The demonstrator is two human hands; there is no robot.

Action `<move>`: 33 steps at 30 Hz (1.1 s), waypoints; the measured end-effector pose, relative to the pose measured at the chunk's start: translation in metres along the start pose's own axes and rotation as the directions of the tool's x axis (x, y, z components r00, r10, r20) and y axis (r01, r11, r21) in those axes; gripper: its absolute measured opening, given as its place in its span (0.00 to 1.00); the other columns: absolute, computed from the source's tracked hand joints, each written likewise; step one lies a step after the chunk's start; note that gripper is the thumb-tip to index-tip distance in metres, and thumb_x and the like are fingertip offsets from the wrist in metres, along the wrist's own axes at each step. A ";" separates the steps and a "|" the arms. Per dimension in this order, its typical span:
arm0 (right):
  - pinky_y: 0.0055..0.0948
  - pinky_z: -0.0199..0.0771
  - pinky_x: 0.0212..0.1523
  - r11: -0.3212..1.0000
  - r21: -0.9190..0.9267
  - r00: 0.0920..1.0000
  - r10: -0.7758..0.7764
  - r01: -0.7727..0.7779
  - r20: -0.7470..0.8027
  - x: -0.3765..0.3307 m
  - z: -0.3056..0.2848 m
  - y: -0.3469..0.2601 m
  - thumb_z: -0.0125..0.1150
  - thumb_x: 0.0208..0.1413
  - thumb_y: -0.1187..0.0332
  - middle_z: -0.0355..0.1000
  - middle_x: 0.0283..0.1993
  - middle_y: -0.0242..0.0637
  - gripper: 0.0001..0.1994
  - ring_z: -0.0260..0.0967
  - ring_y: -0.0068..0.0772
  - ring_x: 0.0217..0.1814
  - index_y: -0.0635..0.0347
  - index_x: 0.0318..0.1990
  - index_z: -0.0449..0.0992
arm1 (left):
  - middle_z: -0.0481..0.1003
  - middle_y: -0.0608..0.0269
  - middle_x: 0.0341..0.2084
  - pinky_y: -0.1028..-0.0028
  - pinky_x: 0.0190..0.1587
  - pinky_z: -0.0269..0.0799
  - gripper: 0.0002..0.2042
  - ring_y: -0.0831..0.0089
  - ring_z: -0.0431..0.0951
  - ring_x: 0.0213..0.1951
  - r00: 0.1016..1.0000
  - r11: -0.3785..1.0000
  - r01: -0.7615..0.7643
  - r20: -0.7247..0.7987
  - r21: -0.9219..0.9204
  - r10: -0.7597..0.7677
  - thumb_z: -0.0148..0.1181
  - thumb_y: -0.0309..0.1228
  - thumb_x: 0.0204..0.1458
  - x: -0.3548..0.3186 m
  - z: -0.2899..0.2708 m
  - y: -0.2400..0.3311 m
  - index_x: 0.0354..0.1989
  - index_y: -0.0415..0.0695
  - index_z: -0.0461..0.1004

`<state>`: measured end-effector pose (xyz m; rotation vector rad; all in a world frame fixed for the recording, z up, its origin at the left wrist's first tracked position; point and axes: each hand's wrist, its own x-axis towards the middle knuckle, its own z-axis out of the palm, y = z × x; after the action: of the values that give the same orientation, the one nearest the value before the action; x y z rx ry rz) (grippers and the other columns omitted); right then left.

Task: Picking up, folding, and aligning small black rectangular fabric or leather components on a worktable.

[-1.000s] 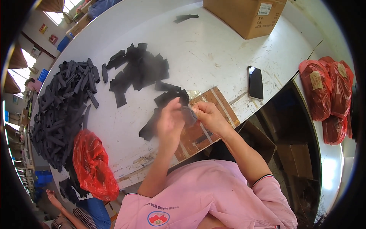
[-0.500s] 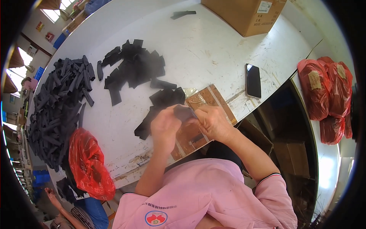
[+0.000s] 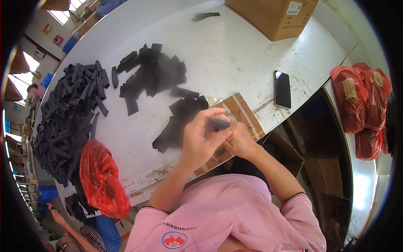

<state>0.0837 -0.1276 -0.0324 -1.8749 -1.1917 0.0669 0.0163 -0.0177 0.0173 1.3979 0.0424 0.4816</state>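
A dark grey fabric piece (image 3: 220, 124), narrow and folded, sticks out between the thumb and fingers of my left hand (image 3: 199, 136), which is closed around it. My right hand (image 3: 241, 142) presses against the left, its fingers curled; what they hold is hidden. Both hands are above a brown taped cardboard sheet (image 3: 243, 110) at the table's near edge. Beside my left hand lies a small pile of flat black fabric pieces (image 3: 180, 119). A larger group of similar pieces (image 3: 157, 71) is spread farther off.
Far left, a big heap of rolled dark fabric pieces (image 3: 63, 122) borders a red plastic bag (image 3: 100, 180). A phone (image 3: 282, 89) lies right on the white table (image 3: 235, 54); a cardboard box (image 3: 273, 19) stands behind. Red bags (image 3: 361, 101) sit far right. Another person's arm (image 3: 63, 222) shows lower left.
My left hand has turned and moved right, closing around the fabric piece that was stretched between both hands. The piece now looks narrower, and my right hand is slightly lower.
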 end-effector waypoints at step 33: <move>0.25 0.65 0.22 0.646 0.283 0.701 0.691 -0.709 0.179 -0.094 -0.002 -0.014 0.49 0.52 0.65 0.66 0.17 0.41 0.13 0.65 0.29 0.19 0.70 0.30 0.71 | 0.72 0.65 0.26 0.84 0.34 0.64 0.01 0.83 0.69 0.27 0.922 0.947 0.302 -0.283 0.106 -0.262 0.52 0.19 0.45 -0.015 -0.080 -0.056 0.27 0.37 0.68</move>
<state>0.0245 -0.1975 -0.0578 -1.9203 -0.3657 0.7157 -0.0048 0.0471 -0.0548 1.4346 0.5027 0.4266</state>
